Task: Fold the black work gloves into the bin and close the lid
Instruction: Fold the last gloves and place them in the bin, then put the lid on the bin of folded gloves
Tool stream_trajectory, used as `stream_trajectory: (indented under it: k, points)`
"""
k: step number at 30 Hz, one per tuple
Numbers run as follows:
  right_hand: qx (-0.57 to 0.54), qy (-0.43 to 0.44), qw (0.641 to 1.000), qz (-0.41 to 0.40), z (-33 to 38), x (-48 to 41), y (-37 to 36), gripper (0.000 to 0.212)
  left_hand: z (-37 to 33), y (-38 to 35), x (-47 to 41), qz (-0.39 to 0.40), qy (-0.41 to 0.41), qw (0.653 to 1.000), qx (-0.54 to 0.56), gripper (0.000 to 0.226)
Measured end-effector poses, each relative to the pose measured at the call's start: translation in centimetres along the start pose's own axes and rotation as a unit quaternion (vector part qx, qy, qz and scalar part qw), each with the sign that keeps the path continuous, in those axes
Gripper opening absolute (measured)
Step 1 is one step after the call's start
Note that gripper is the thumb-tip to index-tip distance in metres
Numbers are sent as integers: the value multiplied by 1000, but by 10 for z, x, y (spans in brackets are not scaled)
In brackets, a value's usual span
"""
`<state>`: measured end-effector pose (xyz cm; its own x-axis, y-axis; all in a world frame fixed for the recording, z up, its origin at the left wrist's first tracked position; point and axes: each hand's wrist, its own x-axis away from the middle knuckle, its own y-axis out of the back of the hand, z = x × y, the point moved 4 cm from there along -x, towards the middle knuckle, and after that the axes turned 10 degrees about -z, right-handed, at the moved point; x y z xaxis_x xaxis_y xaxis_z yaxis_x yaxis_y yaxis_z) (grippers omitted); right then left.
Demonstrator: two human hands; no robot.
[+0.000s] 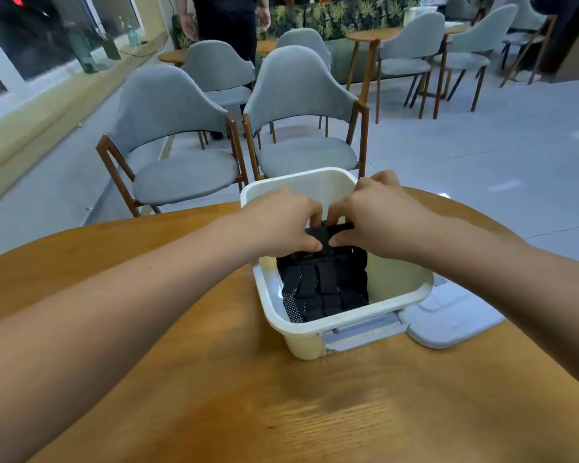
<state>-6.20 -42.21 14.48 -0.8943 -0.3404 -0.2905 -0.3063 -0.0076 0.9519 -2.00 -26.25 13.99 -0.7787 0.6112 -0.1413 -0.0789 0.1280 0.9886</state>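
Here, on a round wooden table (181,379), a white bin (398,289) stands at the far edge, its grey lid (455,315) lying flat just beside it toward the right edge. Inside the bin, black work gloves (325,285) hang soft and limp; the cloth looks light and should fold easily if taken by the cuff. Both forearms reach in from the near edge, the left hand (281,222) and right hand (378,218) curled knuckles-up, each pinching the gloves' upper edge.
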Motion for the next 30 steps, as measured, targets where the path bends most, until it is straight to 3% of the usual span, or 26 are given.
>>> stream_trajectory:
  k: [6, 20, 24, 30]
  points:
    - [41, 19, 998, 52, 5, -16, -18, 31, 1, -18, -17, 72, 4, 996, -43, 31]
    - [158, 76, 973, 149, 18, -20, -27, 27, -2, -32, -28, 142, 23, 988, -51, 43]
    - [100, 48, 988, 103, 11, -16, -15, 38, 4, -10, -19, 64, 23, 997, -26, 44]
    - [-107, -31, 992, -54, -15, -5, 19, 30, 26, 41, 6, -94, 77, 987, 104, 20]
